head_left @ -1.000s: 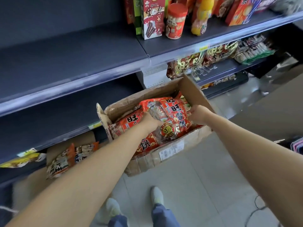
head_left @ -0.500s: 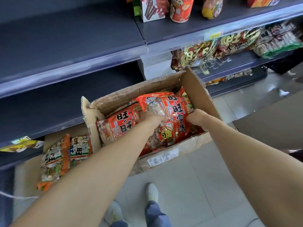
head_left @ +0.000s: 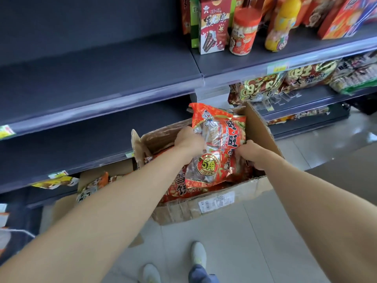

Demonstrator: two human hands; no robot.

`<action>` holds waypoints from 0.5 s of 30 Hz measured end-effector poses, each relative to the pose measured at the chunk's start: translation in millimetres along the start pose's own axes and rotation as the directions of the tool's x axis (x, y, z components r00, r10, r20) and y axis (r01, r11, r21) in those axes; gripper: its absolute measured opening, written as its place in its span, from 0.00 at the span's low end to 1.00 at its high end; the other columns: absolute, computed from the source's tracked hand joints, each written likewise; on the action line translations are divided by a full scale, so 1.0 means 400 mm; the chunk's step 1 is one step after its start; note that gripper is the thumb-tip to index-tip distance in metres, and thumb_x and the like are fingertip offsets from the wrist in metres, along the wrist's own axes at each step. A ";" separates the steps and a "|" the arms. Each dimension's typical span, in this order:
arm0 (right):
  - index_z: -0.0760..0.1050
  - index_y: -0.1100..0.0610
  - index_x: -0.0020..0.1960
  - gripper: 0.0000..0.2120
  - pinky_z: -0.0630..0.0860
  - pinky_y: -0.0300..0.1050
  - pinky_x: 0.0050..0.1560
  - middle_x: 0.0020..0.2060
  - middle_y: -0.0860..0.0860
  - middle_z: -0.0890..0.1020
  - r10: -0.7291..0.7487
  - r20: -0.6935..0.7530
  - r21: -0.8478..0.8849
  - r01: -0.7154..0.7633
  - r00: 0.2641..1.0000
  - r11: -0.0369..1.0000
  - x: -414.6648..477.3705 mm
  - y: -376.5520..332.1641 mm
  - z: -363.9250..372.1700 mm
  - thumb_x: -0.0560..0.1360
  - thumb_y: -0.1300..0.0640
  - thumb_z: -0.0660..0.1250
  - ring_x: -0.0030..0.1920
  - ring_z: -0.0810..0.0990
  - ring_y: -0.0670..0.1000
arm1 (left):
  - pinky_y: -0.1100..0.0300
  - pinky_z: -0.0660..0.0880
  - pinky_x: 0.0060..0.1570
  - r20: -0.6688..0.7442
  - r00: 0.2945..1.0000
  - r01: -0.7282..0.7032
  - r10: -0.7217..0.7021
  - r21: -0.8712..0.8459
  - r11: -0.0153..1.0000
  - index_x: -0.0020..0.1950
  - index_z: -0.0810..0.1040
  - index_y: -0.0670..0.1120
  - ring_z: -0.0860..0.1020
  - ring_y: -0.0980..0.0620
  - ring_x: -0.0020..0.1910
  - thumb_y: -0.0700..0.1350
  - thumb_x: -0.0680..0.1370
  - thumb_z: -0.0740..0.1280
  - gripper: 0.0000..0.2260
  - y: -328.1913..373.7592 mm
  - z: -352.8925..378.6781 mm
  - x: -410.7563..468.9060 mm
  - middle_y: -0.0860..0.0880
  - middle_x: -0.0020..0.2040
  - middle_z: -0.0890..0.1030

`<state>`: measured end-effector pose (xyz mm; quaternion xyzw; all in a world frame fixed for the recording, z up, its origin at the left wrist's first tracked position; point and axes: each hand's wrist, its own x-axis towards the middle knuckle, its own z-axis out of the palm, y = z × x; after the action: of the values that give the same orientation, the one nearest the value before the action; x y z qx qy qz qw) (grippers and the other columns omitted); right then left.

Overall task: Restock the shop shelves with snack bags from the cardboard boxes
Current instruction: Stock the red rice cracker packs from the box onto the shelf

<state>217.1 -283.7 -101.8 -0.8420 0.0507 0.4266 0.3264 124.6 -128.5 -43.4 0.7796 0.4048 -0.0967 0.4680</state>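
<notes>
While our left hand [head_left: 188, 139] grips the red snack bag [head_left: 219, 139] at its 9 o'clock edge and our right hand [head_left: 253, 155] grips it at 4 o'clock, we cannot see most fingertips. The bag stands tilted over the open cardboard box [head_left: 214, 205]; the bags beneath [head_left: 177, 189] are mostly covered.

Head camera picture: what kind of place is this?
Probably a small shop aisle. Long dark grey metal shelves carry a yellow paper price tag and packaged snacks, and an open brown cardboard box holds red foil snack bags.
</notes>
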 end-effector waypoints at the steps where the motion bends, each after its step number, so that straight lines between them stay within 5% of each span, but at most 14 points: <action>1: 0.70 0.61 0.62 0.19 0.74 0.46 0.46 0.50 0.58 0.75 -0.008 0.007 0.052 0.007 1.000 0.999 -0.014 -0.015 -0.001 0.72 0.65 0.66 0.45 0.75 0.54 | 0.57 0.70 0.41 -0.023 1.000 -0.022 0.022 -0.016 1.000 0.43 0.70 0.42 0.76 0.47 0.44 0.38 0.77 0.66 0.05 0.007 -0.028 -0.014 0.46 0.45 0.74; 4: 0.71 0.57 0.51 0.18 0.75 0.53 0.49 0.53 0.60 0.75 -0.077 0.077 0.136 0.066 0.994 0.988 0.007 -0.036 -0.008 0.61 0.63 0.69 0.51 0.76 0.59 | 0.61 0.69 0.39 -0.029 0.998 -0.064 0.063 -0.039 0.997 0.42 0.71 0.43 0.73 0.52 0.39 0.38 0.74 0.68 0.06 0.005 -0.134 -0.045 0.48 0.43 0.74; 6: 0.72 0.59 0.38 0.05 0.71 0.49 0.37 0.42 0.60 0.74 -0.130 0.133 0.212 0.100 0.983 0.972 -0.019 -0.077 -0.005 0.64 0.65 0.66 0.38 0.74 0.56 | 0.54 0.75 0.51 -0.042 0.996 -0.087 0.082 -0.108 0.990 0.47 0.75 0.42 0.77 0.49 0.45 0.39 0.70 0.71 0.08 0.000 -0.201 -0.062 0.47 0.47 0.78; 8: 0.72 0.61 0.37 0.06 0.64 0.44 0.31 0.34 0.56 0.73 -0.178 0.154 0.249 0.136 0.972 0.959 -0.128 -0.160 0.010 0.71 0.69 0.61 0.30 0.70 0.53 | 0.49 0.75 0.57 -0.090 0.993 -0.089 0.074 -0.176 0.980 0.52 0.75 0.42 0.78 0.46 0.51 0.37 0.72 0.70 0.10 -0.007 -0.284 -0.087 0.45 0.53 0.79; 12: 0.76 0.61 0.39 0.07 0.65 0.41 0.27 0.35 0.55 0.76 -0.342 0.212 0.296 0.273 0.916 0.915 -0.230 -0.316 0.084 0.74 0.67 0.62 0.27 0.70 0.49 | 0.59 0.69 0.38 -0.249 0.966 -0.132 0.067 -0.253 0.959 0.55 0.66 0.44 0.69 0.56 0.38 0.35 0.77 0.65 0.11 -0.062 -0.449 -0.123 0.51 0.41 0.69; 15: 0.78 0.60 0.41 0.04 0.68 0.41 0.28 0.36 0.55 0.79 -0.399 0.212 0.240 0.348 0.892 0.906 -0.286 -0.428 0.177 0.74 0.65 0.67 0.27 0.72 0.51 | 0.61 0.65 0.34 -0.367 0.930 -0.137 0.026 -0.280 0.950 0.59 0.63 0.41 0.66 0.57 0.36 0.35 0.79 0.61 0.12 -0.142 -0.561 -0.138 0.48 0.43 0.68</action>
<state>158.6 -130.0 40.7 -0.7375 -0.1136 0.4535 0.4874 -3.7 36.2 70.5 0.7200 0.4603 0.1298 0.5029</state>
